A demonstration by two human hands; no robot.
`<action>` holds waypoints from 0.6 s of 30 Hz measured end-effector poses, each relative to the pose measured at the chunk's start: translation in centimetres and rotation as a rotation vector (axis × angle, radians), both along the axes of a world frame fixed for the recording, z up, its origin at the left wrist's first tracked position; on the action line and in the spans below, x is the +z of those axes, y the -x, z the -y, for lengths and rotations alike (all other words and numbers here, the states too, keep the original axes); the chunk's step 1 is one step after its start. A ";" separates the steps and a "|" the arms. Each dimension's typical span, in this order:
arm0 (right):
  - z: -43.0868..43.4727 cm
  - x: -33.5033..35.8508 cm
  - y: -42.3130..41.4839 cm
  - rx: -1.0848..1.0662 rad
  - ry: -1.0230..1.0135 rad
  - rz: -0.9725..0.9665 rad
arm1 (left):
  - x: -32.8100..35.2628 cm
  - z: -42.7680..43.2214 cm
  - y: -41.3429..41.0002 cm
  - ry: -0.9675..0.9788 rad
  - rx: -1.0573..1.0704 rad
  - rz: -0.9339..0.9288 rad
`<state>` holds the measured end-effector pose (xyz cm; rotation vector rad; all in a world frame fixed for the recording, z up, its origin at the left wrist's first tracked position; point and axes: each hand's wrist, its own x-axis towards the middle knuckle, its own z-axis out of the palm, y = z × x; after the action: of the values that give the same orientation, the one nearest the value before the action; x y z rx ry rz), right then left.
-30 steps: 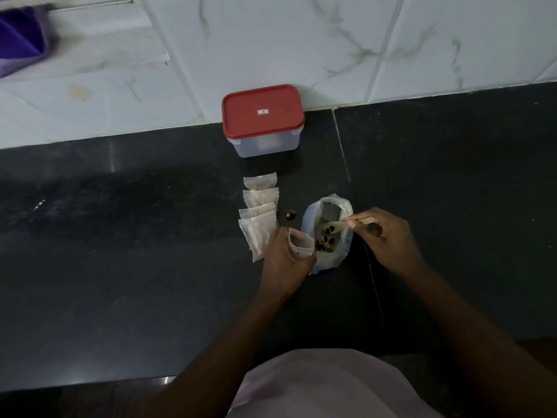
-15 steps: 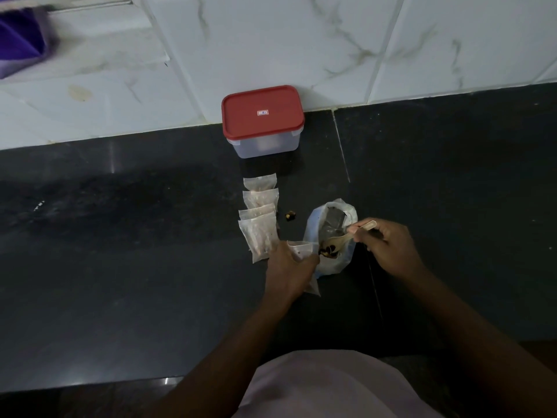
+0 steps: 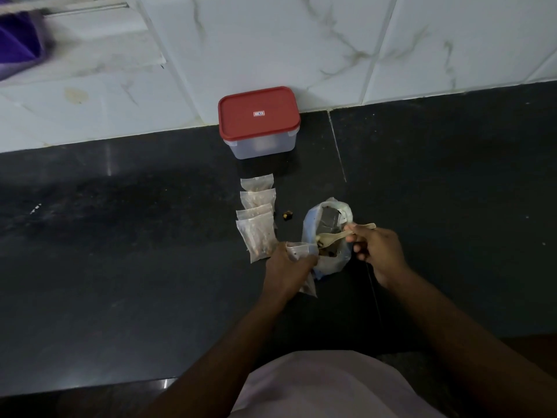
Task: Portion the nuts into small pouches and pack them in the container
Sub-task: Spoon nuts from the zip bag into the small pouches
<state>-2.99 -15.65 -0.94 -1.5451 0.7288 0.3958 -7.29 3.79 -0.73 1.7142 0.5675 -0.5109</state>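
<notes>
pouches (image 3: pixel 257 236): four lying, one in left hand (image 3: pixel 286 273) (one container (image 3: pixel 260 147)).

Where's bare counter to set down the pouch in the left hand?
Free: counter left of the pouch row; also right of the nut bag and right hand. Crowded: between row and bag, where a stray nut and the left hand sit.

Behind the left hand (image 3: pixel 289 267) and the right hand (image 3: pixel 376 251), both forearms (image 3: pixel 211 351) are bare to the frame's lower edge. Between them, well behind the hands, shows a plain pale pink garment (image 3: pixel 325 384) of smooth cloth.
</notes>
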 end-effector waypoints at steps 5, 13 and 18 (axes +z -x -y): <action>-0.7 0.2 0.4 0.040 0.032 -0.022 | 0.0 -0.2 0.4 0.013 -0.034 0.008; 0.1 0.9 0.5 -0.040 -0.054 0.028 | 0.2 -0.3 0.5 -0.072 -0.048 0.144; 0.6 1.9 0.2 -0.128 -0.071 0.093 | 0.8 -0.6 0.1 -0.138 -0.038 0.241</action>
<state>-3.19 -16.27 0.91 -1.4325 0.7296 0.2499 -7.44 4.41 0.11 1.8884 0.4041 -0.2907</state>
